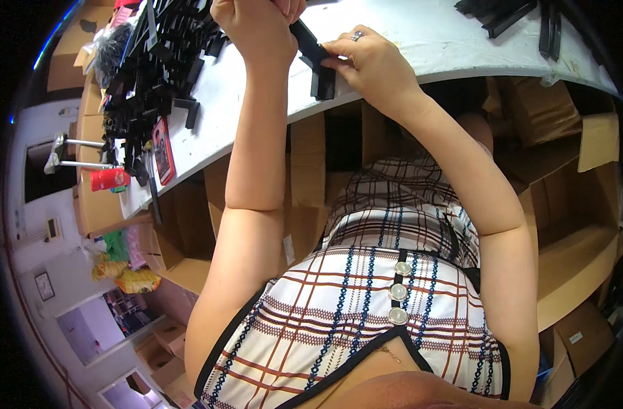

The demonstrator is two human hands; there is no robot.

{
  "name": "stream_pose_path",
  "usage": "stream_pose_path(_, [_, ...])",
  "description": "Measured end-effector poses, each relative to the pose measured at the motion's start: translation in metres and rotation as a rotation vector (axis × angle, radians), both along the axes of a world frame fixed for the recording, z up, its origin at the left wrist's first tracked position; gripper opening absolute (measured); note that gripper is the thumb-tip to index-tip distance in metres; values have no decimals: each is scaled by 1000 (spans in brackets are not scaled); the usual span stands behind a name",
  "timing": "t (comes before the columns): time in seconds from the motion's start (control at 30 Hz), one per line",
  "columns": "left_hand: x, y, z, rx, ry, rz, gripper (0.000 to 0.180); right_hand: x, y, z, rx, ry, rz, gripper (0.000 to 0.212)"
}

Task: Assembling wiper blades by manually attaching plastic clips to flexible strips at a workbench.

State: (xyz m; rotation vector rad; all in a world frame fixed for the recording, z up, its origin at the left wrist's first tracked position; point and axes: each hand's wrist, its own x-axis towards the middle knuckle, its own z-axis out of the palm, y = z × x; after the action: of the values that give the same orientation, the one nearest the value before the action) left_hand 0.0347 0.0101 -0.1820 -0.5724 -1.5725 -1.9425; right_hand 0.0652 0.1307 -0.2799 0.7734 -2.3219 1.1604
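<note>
A long black plastic piece (pixel 323 80) slants across the near part of the white table (pixel 434 34), its near end by the table's front edge. My right hand (pixel 376 65), with a ring on one finger, pinches its right side between thumb and fingers. At the piece's far end my left hand (pixel 260 27) is closed around it; those fingers are partly hidden and cut off by the top of the view. To the left of my left hand lies a large tangled heap of black plastic pieces (pixel 165 65).
A red-edged phone (pixel 162 151) lies near the table's left front edge, with a red can (pixel 109 179) beyond it. More black strips (pixel 550 31) lie at the far right. Open cardboard boxes (pixel 577 232) stand below the table on both sides of my lap.
</note>
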Motion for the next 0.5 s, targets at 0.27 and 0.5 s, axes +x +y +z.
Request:
stream_pose_path(0.27, [13, 8, -4, 350, -37, -269, 45, 2, 1, -1, 4, 117, 26, 17])
stream_pose_path(0.5, [6, 7, -10, 480, -58, -490, 43, 1, 1, 1, -24, 57, 62, 16])
